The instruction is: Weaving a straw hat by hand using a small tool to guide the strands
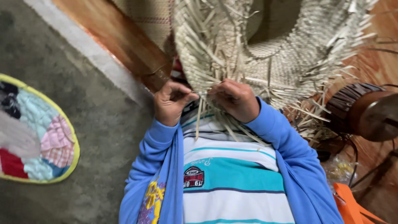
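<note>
A half-woven straw hat (265, 45) fills the top of the head view, its brim edge ending in many loose pale straw strips (232, 124) that hang toward my striped shirt. My left hand (171, 103) pinches strips at the brim's near edge between thumb and fingers. My right hand (237, 99) is closed on neighbouring strips right beside it. Both hands nearly touch each other. Blue sleeves cover both arms.
A patchwork mat with a yellow border (37, 132) lies on the grey floor at left. A wooden plank (120, 37) runs diagonally behind the hat. A dark round wooden block (365, 110) sits at right, with an orange object (348, 203) at the bottom right.
</note>
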